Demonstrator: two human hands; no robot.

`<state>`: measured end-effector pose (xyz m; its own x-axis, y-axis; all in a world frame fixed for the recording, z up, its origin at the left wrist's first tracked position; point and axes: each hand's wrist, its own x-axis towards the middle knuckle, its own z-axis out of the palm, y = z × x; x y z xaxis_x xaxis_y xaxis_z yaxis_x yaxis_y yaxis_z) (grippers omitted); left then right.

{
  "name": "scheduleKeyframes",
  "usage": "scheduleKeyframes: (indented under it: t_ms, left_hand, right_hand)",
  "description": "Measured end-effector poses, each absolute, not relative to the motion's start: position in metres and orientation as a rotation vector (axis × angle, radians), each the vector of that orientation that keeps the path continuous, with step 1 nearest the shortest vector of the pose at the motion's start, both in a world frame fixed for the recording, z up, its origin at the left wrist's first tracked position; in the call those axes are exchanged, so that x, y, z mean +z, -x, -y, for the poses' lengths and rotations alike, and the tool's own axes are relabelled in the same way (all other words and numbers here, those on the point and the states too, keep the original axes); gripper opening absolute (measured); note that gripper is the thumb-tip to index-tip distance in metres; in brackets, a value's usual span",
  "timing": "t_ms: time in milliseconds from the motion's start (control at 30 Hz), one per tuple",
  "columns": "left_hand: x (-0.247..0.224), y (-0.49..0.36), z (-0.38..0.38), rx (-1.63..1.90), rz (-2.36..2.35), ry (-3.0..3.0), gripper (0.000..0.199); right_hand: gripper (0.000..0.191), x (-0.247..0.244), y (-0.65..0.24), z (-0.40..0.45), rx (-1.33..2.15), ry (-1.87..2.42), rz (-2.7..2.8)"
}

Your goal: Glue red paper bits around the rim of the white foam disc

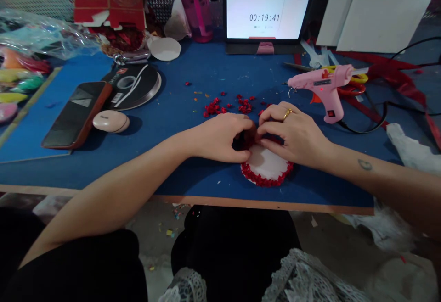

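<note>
A round white disc (pixel 267 160) lies on the blue tabletop, its edge trimmed with small crumpled red pieces (pixel 267 181). My left hand (pixel 220 137) is closed at the disc's upper left, thumb on the edge and fingers curled over the rim. From the right, my right hand (pixel 294 134) reaches over the disc, its fingertips pinched together at the upper rim and nearly meeting the left fingers. Whatever the right fingertips hold is hidden. Loose red pieces (pixel 212 108) lie scattered just beyond my hands.
A pink glue gun (pixel 322 84) stands at right, its cable trailing among red ribbon (pixel 399 77) and scissors. To the left are a phone (pixel 76 116), a pale oval case (pixel 110 121) and a black ribbon spool (pixel 132 86). A tablet (pixel 268 8) stands behind.
</note>
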<state>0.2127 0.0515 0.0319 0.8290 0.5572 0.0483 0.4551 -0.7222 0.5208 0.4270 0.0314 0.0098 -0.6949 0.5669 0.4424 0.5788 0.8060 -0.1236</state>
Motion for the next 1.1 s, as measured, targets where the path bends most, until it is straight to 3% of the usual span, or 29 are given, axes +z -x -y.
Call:
scheduleKeyframes:
  t_ms: [667, 833, 1100]
  left_hand:
    - [0.0306, -0.2126, -0.0524, 0.256, -0.730, -2.505, 0.018]
    - [0.0306, -0.2117, -0.0524, 0.271, -0.729, -2.497, 0.017]
    - [0.0304, -0.2120, -0.0521, 0.284, -0.727, -2.515, 0.016]
  right_hand:
    - [0.020, 0.0099, -0.4273, -0.0318, -0.085, 0.808, 2.544]
    - [0.014, 0.0136, -0.4277, -0.0300, -0.001, 0.871, 2.508]
    - [0.015, 0.0144, -0.4253, -0.0255, -0.175, 0.919, 2.519]
